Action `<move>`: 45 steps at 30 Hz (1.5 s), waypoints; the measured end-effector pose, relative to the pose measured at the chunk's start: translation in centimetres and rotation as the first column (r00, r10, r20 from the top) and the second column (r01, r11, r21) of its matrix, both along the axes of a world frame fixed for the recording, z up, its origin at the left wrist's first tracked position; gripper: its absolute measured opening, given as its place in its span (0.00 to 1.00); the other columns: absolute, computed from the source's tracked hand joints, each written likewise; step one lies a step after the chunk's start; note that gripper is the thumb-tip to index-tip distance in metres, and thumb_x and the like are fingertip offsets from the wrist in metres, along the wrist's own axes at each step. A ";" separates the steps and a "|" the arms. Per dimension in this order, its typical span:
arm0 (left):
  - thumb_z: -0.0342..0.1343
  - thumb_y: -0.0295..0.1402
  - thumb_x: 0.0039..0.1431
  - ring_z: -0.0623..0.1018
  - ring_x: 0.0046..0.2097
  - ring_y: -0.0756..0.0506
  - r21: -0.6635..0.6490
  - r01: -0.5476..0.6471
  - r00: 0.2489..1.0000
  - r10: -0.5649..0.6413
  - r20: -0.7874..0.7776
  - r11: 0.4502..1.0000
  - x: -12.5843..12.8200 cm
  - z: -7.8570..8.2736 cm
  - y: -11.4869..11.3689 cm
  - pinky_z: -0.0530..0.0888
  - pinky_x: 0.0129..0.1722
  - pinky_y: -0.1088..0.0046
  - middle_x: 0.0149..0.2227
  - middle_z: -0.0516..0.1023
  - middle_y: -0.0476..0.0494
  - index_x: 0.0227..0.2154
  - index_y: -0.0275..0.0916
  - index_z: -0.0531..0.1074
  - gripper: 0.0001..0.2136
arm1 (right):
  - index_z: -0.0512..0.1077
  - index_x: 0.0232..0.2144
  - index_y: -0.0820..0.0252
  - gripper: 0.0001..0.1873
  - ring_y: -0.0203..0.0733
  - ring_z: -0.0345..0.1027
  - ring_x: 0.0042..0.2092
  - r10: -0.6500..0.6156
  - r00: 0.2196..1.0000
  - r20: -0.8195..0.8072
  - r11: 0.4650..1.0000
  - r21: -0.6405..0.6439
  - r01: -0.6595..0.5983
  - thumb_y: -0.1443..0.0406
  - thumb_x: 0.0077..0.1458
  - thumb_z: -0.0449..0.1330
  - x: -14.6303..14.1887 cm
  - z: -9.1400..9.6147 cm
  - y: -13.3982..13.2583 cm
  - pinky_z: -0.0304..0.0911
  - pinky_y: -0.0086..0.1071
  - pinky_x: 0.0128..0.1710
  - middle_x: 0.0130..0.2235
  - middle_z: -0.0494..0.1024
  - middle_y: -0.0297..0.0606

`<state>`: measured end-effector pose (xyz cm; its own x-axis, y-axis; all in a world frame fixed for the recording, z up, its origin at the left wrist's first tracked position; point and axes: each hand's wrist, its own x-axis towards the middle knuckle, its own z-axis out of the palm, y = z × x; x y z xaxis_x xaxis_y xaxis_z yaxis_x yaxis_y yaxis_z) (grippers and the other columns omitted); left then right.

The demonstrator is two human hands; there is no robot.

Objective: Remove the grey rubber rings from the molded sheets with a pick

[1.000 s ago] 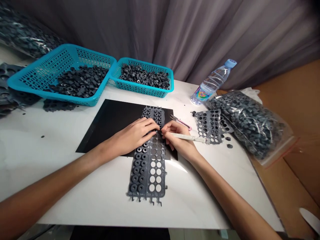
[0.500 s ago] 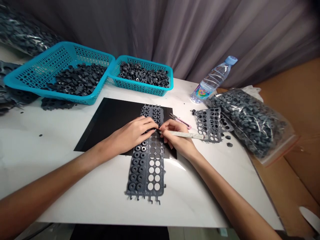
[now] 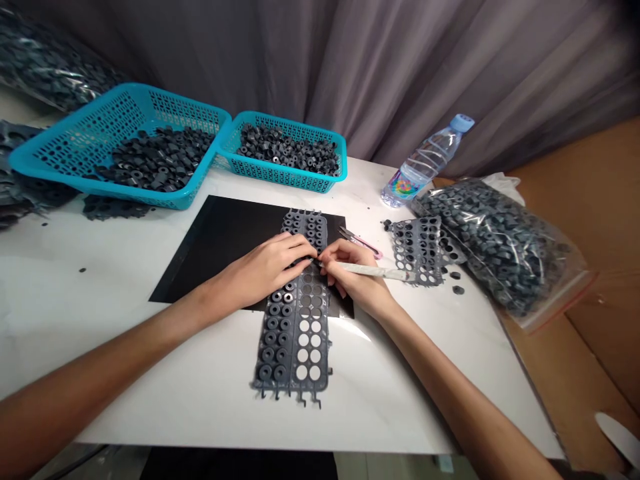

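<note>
A dark grey moulded rubber sheet [image 3: 295, 333] lies lengthwise in front of me, partly over a black mat [image 3: 210, 247]. Round ringed parts fill its left columns and its far end; the near right columns are bare holes. My left hand [image 3: 267, 267] rests across the sheet, thumb and fingers closed at a small dark rubber piece, which they mostly hide. Facing it, fingertips almost touching, my right hand [image 3: 355, 270] grips a slim pen-shaped tool with a whitish handle [image 3: 383, 271]. The tool's tip is at the left fingertips, too small to make out.
Two blue baskets [image 3: 200, 193] [image 3: 290, 177] hold loose dark parts at the back. To the right are pink-handled snips [image 3: 365, 245], a second punched sheet [image 3: 417, 250], a water bottle [image 3: 425, 160] and a bag of parts [image 3: 500, 240]. Another full bag [image 3: 45, 63] stands far left.
Both hands stay in place on the sheet, with the tool at nearly the same angle. Only a very slight shift of the view shows.
</note>
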<state>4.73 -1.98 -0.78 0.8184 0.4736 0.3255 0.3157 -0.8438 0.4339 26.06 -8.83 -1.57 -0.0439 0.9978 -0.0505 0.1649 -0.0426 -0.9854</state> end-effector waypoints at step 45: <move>0.49 0.36 0.76 0.78 0.52 0.43 -0.037 -0.133 0.987 0.129 -0.101 0.990 -0.1 0.5 -0.1 0.74 0.51 0.66 0.49 0.78 0.44 0.49 0.42 0.73 0.09 | 0.72 0.35 0.59 0.05 0.30 0.60 0.20 -0.005 0.999 -0.053 1.000 -0.008 0.004 0.64 0.57 0.62 0.5 0.3 0.3 0.54 0.21 0.14 0.27 0.74 0.30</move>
<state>4.67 -2.11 -0.25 0.7753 0.5906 0.2237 0.4648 -0.7734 0.4311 26.59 -8.51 -1.30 -0.0424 0.9975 -0.0561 0.1119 -0.0510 -0.9924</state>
